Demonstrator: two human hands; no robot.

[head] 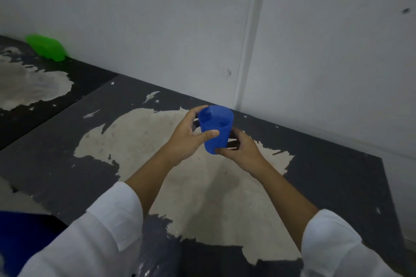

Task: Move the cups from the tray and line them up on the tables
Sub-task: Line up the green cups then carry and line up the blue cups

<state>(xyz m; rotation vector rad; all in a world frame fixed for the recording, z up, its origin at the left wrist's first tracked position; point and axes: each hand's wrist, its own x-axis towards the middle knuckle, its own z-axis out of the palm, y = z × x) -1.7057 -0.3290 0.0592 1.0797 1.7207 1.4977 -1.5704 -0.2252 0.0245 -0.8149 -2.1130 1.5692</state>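
Gripping a blue cup (216,129) upright between left hand (186,139) and right hand (242,149), fingers curled round it, near the back edge of the bench (112,130). Blurred green cup (47,47) at the adjoining bench (67,78) back edge.

1. A bare, hard-used workroom, not a home: the near table (337,186) across the lower frame and the second table (74,83) at left stand edge to edge against the wall (157,18).
2. Both dark tops are worn through to pale patches.
3. The wall is plain white panels with a vertical joint (253,40) and scuffs.
4. A green plastic tub (48,47) sits upper left.
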